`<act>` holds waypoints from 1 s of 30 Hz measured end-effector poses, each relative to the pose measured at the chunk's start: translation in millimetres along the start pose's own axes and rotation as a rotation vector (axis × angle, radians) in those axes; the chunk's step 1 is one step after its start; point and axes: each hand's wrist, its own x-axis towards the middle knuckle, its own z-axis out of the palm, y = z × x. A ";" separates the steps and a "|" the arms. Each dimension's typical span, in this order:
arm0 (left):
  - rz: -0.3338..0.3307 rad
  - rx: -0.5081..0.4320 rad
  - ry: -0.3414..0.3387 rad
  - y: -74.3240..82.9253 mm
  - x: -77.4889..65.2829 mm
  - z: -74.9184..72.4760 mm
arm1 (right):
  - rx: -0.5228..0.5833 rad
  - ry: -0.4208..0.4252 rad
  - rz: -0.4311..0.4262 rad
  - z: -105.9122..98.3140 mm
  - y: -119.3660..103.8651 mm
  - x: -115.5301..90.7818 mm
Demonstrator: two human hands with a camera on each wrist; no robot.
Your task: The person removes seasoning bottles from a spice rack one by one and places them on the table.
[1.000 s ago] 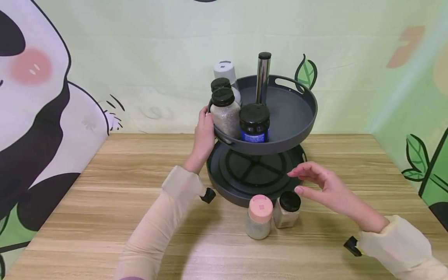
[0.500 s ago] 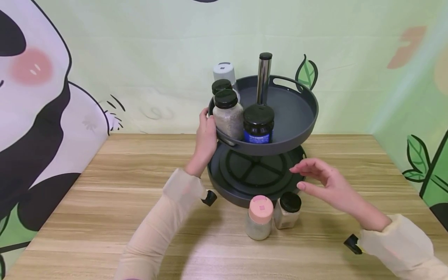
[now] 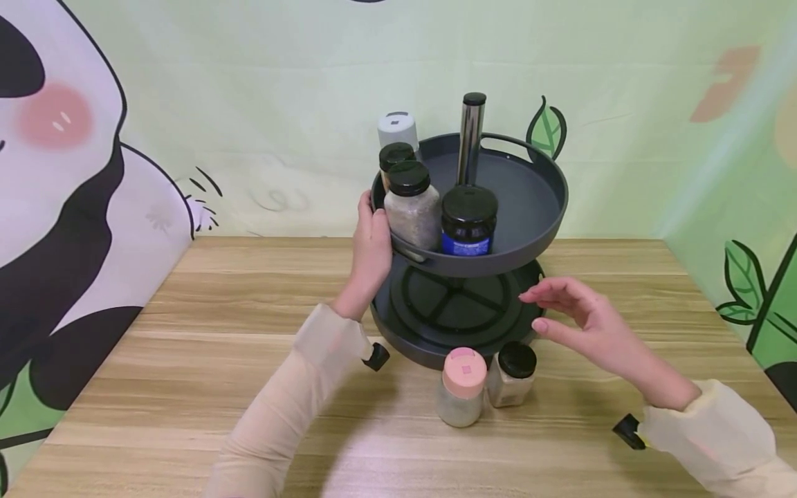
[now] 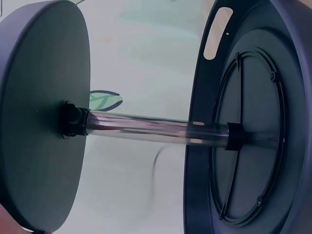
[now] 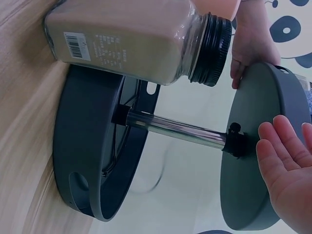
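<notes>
A dark grey two-tier turntable rack (image 3: 492, 264) stands on the table, its tiers joined by a shiny metal post (image 4: 141, 127). My left hand (image 3: 371, 249) grips the left rim of the upper tray by its handle slot. On that tray stand a black-lidded jar of white grains (image 3: 414, 214), a dark jar with a blue label (image 3: 468, 228), another black-lidded jar (image 3: 396, 153) and a white-capped bottle (image 3: 397, 131). To the right of the lower tray (image 3: 398, 325), my right hand (image 3: 582, 321) hovers with fingers loosely bent and nothing held. Below its thumb is a square black-lidded jar (image 3: 513, 377).
A pink-capped jar (image 3: 462, 391) stands beside the square jar, both at the front of the lower tray. The wooden table (image 3: 249, 290) meets a printed cloth backdrop (image 3: 280, 124) at the back.
The upper tray has turned slightly, carrying its front jars to the right and the white-capped bottle a little left. My left hand has shifted right with the rim; my right hand has drifted slightly right.
</notes>
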 end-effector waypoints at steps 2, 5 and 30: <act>0.013 -0.005 -0.002 0.3 -1.6 0.8 | -0.003 0.000 0.005 -0.4 -0.7 0.2; 0.042 -0.013 -0.002 0.4 -3.4 2.1 | -0.006 0.005 0.002 -0.8 -1.9 1.2; 0.160 0.050 0.060 1.7 -12.8 5.5 | 0.073 0.198 -0.100 -2.1 -20.5 26.3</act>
